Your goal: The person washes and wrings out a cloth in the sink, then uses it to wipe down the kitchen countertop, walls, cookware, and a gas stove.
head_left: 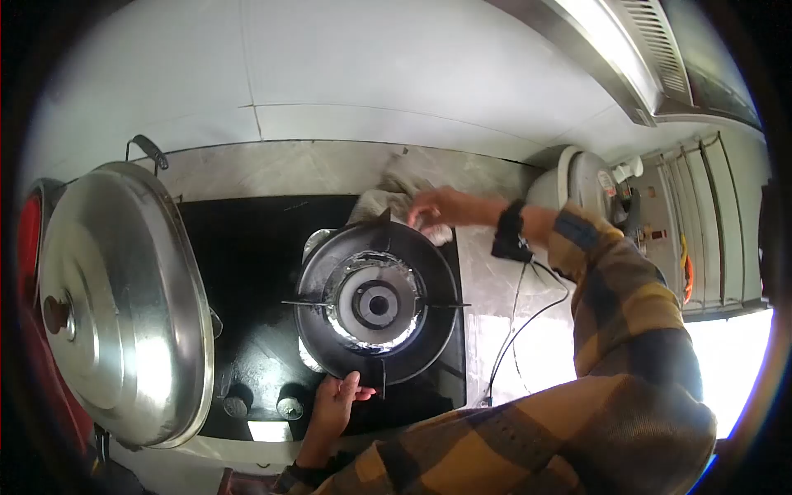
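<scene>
Cloth (379,205) lies by the blurred fingers of the right hand (437,208); whether they grip it, I cannot tell. Left hand (332,407) pinches the ring (431,345), burner (378,305) beyond its fingertips.

"What did the table (272,173) carry?"

"A black cooktop (252,247), plus a pale rounded appliance (587,188) at the back right."

"And on the cooktop?"

"A black ring (436,330) with 4 prongs, foil (315,239) beneath, 2 knobs (290,406) in front, a domed metal lid (136,305) over the left side, and a blurred cloth (381,202) at the back edge."
</scene>
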The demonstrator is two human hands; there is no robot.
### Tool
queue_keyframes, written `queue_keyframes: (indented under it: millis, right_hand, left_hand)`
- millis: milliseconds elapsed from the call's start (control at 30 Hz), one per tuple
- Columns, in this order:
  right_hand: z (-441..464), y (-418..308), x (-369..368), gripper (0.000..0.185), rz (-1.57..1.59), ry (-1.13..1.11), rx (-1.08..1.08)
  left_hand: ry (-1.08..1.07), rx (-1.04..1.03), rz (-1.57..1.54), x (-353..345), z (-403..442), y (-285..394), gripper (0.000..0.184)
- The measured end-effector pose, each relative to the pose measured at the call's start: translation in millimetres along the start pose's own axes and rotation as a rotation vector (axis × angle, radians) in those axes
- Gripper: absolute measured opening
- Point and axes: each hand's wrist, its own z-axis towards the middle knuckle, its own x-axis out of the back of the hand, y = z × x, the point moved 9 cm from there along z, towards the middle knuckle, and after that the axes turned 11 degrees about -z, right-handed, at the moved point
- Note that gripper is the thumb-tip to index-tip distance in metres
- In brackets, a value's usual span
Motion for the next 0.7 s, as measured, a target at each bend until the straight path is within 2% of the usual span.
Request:
queue_keyframes:
  millis: [33,100,200,300,333,400,467,533,567,600,667,700]
  right_hand:
    - [-21,-4,-7,0.023,0.04,0.017,-0.025]
    - [-59,-9,-25,0.021,-0.094,-0.064,-0.105]
    - [-84,1,-36,0.021,0.047,-0.059,-0.136]
    - [-63,-3,-17,0.022,-0.146,-0.032,0.051]
    - [-54,8,1,0.021,-0.098,0.089,-0.068]
    - [-21,23,28,0.021,-0.032,0.102,-0.252]
    - [16,42,19,0.022,0.091,-0.013,-0.459]
    - [82,19,17,0.023,0.086,0.172,-0.144]
    - [114,-13,17,0.024,-0.042,0.17,0.055]
    - [138,-40,11,0.029,0.045,-0.122,-0.274]
    - [205,-78,3,0.035,-0.044,-0.054,0.139]
    - [223,-84,2,0.036,-0.089,-0.079,0.202]
  left_hand:
    - [-0.006,-0.003,0.0,0,0,1,0.026]
    - [-0.009,0.0,0.01,1,-1,1,0.027]
    - [-0.023,0.004,0.023,1,0,-3,0.027]
    - [-0.021,-0.013,0.019,1,-1,0,0.027]
    - [-0.019,-0.022,0.011,1,-1,0,0.027]
    - [-0.056,-0.008,0.132,1,1,-6,0.03]
    - [-0.041,0.004,0.157,6,-2,-7,0.03]
    - [0.03,-0.014,0.063,5,-1,-4,0.029]
    - [0.016,-0.033,0.07,2,0,-1,0.03]
    - [0.009,-0.046,0.08,1,0,0,0.031]
    - [0.006,-0.053,0.174,5,-3,-3,0.036]
    - [-0.014,-0.031,0.182,7,-2,-8,0.032]
